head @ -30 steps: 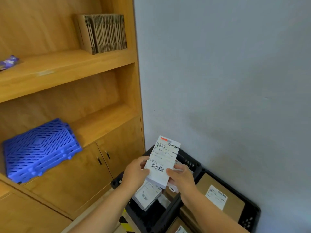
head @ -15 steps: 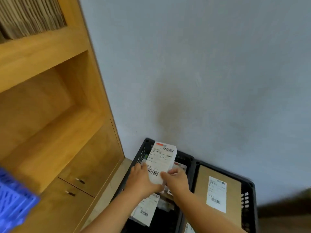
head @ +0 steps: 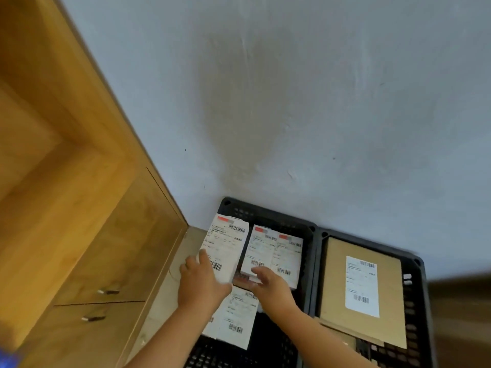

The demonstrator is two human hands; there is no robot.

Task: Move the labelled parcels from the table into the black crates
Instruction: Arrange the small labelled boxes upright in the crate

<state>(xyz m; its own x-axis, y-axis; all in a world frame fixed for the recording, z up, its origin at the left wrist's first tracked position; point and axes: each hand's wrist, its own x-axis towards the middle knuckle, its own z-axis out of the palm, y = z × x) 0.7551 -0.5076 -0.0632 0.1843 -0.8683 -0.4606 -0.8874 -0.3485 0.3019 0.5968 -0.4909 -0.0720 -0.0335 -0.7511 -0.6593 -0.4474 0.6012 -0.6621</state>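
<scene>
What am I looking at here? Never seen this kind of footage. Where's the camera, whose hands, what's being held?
No robot: a person wears one wide-angle camera on the head, looking down past their forearms. The left hand grips a white labelled parcel at its near end, above the left black crate. The right hand rests on two labelled parcels side by side inside that crate; another labelled parcel lies nearer, partly under the arms. The right black crate holds a brown cardboard parcel with a white label. Wooden cabinets stand left, a grey wall behind.
</scene>
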